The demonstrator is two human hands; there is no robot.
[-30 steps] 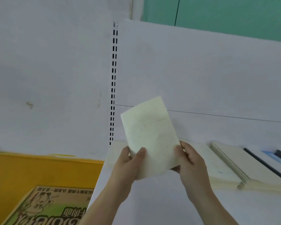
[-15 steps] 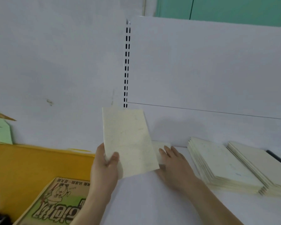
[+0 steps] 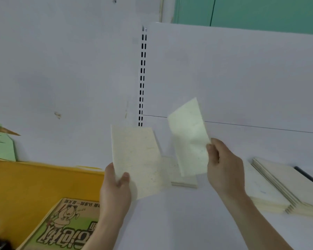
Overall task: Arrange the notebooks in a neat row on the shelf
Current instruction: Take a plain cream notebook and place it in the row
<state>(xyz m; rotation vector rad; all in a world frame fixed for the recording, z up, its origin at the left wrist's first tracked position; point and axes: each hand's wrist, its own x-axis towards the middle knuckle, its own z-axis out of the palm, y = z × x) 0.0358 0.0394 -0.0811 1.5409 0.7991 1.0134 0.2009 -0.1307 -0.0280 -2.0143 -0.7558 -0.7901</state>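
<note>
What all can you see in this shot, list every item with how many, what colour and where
held notebooks: 2, cream; one in the left hand, one tilted in the right hand, both above the shelf
flat notebooks: count unclear, cream, lying on the shelf behind the held ones
notebook stacks: 2 overlapping stacks, cream, on the shelf at right
dark strip: 1, black, far right edge, what it is cannot be told
shelf: 1, white, with a slotted upright at the back
bin: 1, yellow, left of the shelf
cartoon booklet: 1, green and tan, in the bin
green card: 1, far left, behind the bin
left hand: grips a notebook's lower corner
right hand: pinches a notebook's edge
</note>
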